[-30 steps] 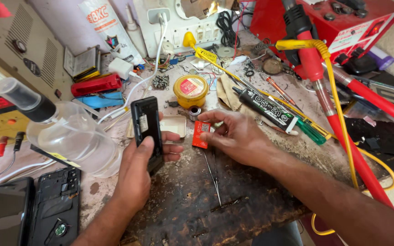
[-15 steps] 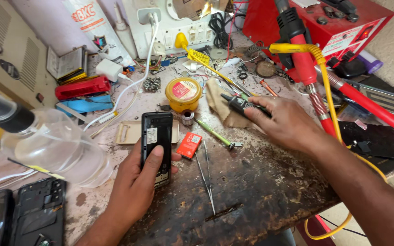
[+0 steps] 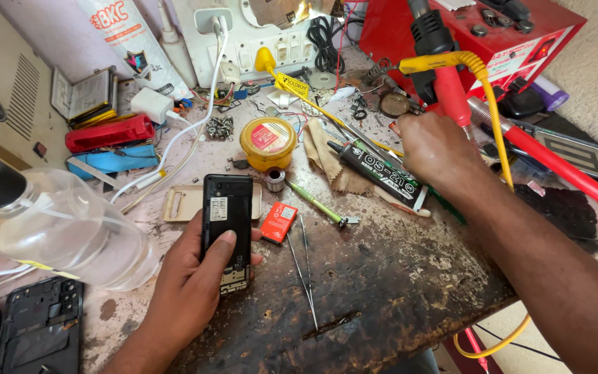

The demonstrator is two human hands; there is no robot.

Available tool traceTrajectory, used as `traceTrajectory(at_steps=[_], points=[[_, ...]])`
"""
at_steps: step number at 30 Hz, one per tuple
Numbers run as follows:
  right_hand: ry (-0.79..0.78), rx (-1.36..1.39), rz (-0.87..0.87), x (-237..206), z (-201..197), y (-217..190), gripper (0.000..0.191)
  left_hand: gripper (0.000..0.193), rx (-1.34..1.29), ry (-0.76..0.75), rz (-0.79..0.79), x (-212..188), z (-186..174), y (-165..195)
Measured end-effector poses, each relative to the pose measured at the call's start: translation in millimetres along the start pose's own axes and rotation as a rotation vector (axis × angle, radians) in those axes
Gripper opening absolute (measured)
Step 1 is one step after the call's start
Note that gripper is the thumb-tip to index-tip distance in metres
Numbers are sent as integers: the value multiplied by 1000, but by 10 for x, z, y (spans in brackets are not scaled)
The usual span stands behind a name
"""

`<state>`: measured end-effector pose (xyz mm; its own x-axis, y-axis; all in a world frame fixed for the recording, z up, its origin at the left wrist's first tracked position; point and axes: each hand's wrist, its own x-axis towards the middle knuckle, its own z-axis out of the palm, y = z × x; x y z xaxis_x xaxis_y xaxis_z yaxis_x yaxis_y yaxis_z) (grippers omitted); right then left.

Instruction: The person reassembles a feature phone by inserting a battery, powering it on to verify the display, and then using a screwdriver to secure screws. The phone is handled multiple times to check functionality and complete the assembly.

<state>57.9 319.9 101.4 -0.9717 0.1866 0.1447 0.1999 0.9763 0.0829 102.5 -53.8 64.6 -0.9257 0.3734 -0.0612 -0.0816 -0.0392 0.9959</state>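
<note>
Gripping the opened black plastic phone in our left hand, our right hand closes around the red-handled soldering iron, which needs lifting clear.

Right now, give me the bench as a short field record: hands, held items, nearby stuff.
left hand: holds black phone with its back cover off, thumb across it
right hand: reaching at the red-handled tool by the red station; grip cannot be told
near phone: small red battery, tweezers, green screwdriver
near right hand: black glue tube
centre: yellow round tin
left edge: clear plastic bottle
</note>
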Motion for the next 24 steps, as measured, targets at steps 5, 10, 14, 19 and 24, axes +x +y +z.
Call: traceTrajectory(at_steps=[5, 10, 14, 19, 24], points=[[195, 178, -6, -140, -32, -108, 41, 38, -18, -13, 36, 27, -6, -42], [57, 453, -231, -46, -36, -312, 38, 37, 6, 4, 8, 35, 1, -46], [-64, 548, -273, -131, -79, -472, 42, 35, -30, 19, 35, 61, -19, -41], [1, 475, -426, -474, -67, -664, 45, 35, -56, 27, 7, 90, -28, -92], [-39, 604, -266, -376, -173, -539, 51, 35, -68, 27, 14, 103, -18, -107]])
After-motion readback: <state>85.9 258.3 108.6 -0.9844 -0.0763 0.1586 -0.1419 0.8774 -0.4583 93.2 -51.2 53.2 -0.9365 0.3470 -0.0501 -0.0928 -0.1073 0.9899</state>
